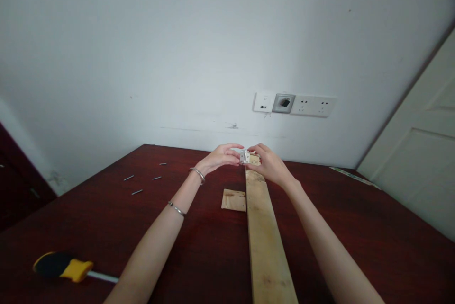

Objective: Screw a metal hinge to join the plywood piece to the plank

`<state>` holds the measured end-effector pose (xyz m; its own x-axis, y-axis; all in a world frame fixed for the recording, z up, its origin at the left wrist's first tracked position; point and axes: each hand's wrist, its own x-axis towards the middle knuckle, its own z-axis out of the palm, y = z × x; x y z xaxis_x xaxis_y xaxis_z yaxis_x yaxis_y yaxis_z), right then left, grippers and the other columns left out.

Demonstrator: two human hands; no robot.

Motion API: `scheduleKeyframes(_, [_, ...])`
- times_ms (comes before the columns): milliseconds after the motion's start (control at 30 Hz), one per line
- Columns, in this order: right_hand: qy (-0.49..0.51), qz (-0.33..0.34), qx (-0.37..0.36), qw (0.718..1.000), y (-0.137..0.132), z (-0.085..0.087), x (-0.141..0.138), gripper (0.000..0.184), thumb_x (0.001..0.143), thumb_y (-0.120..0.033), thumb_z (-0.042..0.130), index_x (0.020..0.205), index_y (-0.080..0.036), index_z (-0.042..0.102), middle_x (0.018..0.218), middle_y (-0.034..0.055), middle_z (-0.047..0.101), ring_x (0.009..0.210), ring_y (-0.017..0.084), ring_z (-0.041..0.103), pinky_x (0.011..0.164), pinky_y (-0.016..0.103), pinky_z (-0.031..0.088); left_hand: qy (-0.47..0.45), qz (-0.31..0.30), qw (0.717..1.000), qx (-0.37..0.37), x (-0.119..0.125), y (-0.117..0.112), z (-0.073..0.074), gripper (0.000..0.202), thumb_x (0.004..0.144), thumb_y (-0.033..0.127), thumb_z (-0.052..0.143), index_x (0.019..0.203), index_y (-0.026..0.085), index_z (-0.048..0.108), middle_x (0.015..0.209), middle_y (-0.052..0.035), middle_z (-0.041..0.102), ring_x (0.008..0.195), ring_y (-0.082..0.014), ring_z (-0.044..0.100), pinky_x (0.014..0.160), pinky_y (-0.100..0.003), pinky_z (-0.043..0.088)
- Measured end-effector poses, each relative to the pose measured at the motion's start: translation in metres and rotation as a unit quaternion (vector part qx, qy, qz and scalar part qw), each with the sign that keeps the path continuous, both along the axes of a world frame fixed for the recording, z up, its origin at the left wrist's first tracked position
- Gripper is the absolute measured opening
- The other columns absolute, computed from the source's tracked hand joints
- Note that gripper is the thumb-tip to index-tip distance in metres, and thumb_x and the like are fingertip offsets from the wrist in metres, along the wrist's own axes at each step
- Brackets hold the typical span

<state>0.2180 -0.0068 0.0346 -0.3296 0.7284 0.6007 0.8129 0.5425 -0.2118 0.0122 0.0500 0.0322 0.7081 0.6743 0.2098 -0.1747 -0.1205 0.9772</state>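
My right hand [270, 164] is closed round a small wooden block [254, 158] at the far end of a long wooden plank [265, 228]. A silvery metal hinge [243, 156] with screw holes sits against the block's left side. From the left, my left hand [223, 156] grips the hinge's edge with its fingertips, the index finger stretched out above it. Beside the plank's left edge lies a small flat square of wood [233, 200]. Whether any screws are in the hinge is too small to tell.
Several loose screws [137, 192] lie on the dark red table [199, 247] to the left. A yellow and black screwdriver [67, 266] rests at the front left. Wall sockets [308, 105] are behind, and a thin pale strip [355, 177] lies along the right rear edge.
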Motion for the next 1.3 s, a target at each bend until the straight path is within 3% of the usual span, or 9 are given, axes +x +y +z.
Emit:
scheduleKeyframes(133, [0.018, 0.008, 0.003, 1.000, -0.005, 0.007, -0.001, 0.032, 0.076, -0.035, 0.067, 0.104, -0.021, 0.059, 0.103, 0.0069, 0.058, 0.091, 0.021, 0.059, 0.071, 0.032, 0.051, 0.004, -0.035, 0.999, 0.012, 0.004, -0.004, 0.002, 0.062, 0.063, 0.010, 0.076, 0.120, 0.012, 0.053, 0.088, -0.0060, 0.066, 0.079, -0.0162, 0.065, 0.081, -0.034, 0.048])
scheduleKeyframes(400, [0.051, 0.047, 0.008, 0.998, -0.019, 0.020, -0.002, 0.032, 0.078, -0.041, 0.066, 0.102, -0.022, 0.062, 0.103, 0.0068, 0.059, 0.092, 0.020, 0.060, 0.074, 0.033, 0.053, 0.038, 0.003, 0.995, 0.093, 0.010, -0.008, 0.012, 0.051, 0.062, 0.012, 0.076, 0.110, 0.011, 0.060, 0.081, -0.0023, 0.067, 0.078, -0.0136, 0.062, 0.086, -0.033, 0.043])
scheduleKeyframes(600, [0.072, 0.050, 0.001, 0.996, -0.029, 0.024, 0.000, 0.034, 0.076, -0.043, 0.068, 0.102, -0.022, 0.064, 0.102, 0.0066, 0.059, 0.090, 0.020, 0.060, 0.070, 0.033, 0.054, 0.061, -0.042, 0.991, 0.109, 0.010, -0.018, 0.017, 0.056, 0.062, 0.014, 0.078, 0.115, 0.013, 0.057, 0.082, -0.0029, 0.067, 0.081, -0.0148, 0.062, 0.087, -0.034, 0.044])
scheduleKeyframes(800, [0.105, 0.087, -0.013, 0.991, -0.034, 0.020, 0.001, 0.033, 0.076, -0.043, 0.068, 0.099, -0.020, 0.066, 0.099, 0.0058, 0.059, 0.088, 0.019, 0.061, 0.066, 0.030, 0.054, 0.056, -0.038, 0.988, 0.142, 0.014, -0.028, 0.007, 0.048, 0.063, 0.017, 0.078, 0.108, 0.014, 0.058, 0.092, -0.0046, 0.065, 0.083, -0.0143, 0.061, 0.085, -0.033, 0.045])
scheduleKeyframes(1067, [0.125, 0.114, -0.047, 0.985, -0.042, 0.010, 0.001, 0.034, 0.074, -0.043, 0.069, 0.098, -0.019, 0.066, 0.099, 0.0065, 0.060, 0.085, 0.017, 0.060, 0.064, 0.028, 0.053, 0.087, -0.018, 0.978, 0.190, 0.006, -0.040, -0.003, 0.039, 0.070, 0.022, 0.074, 0.105, 0.014, 0.058, 0.084, -0.0030, 0.064, 0.079, -0.0128, 0.060, 0.079, -0.030, 0.046])
scheduleKeyframes(1300, [0.069, 0.084, -0.076, 0.991, -0.049, -0.002, 0.008, 0.035, 0.072, -0.042, 0.072, 0.100, -0.021, 0.066, 0.105, 0.0068, 0.059, 0.091, 0.019, 0.059, 0.070, 0.030, 0.051, 0.152, 0.043, 0.951, 0.265, -0.003, -0.048, -0.012, 0.039, 0.071, 0.025, 0.072, 0.106, 0.016, 0.059, 0.082, -0.0018, 0.064, 0.074, -0.0130, 0.060, 0.071, -0.027, 0.048])
